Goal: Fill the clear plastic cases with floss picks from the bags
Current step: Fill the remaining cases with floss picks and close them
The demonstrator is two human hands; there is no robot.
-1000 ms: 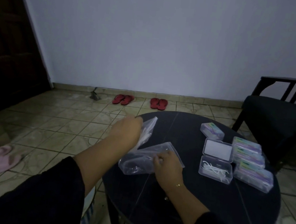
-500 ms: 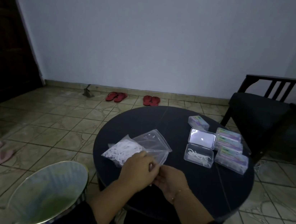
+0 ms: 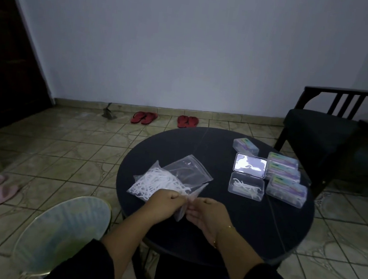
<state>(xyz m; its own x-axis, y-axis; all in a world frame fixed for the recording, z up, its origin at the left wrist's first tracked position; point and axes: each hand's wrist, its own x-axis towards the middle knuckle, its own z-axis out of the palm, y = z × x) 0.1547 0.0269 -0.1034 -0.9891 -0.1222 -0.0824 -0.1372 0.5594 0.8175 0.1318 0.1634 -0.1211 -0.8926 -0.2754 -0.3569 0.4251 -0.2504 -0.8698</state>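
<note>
1. The fingers of the left hand are curled and pinch the near edge of a clear plastic zip bag full of white floss picks; the fingers of the right hand are curled too and pinch the same edge from the other side, so the two hands meet at the bag's mouth.
2. This bag lies on the left part of the round dark tabletop, its far end resting on the surface and its near edge lifted between the hands.
3. A second clear plastic zip bag, which looks empty, lies just behind the full one and partly under it.
4. To the right, well apart from the hands, an open clear plastic case sits on the tabletop with a few white floss picks inside; its lid lies flat behind it.
5. Four closed clear plastic cases with coloured labels stand just beside and behind the open one, near the right rim.
6. A thin gold bracelet circles the right wrist; both forearms come out of dark sleeves.
7. On the tiled floor to the left stands a pale round bin.
</note>
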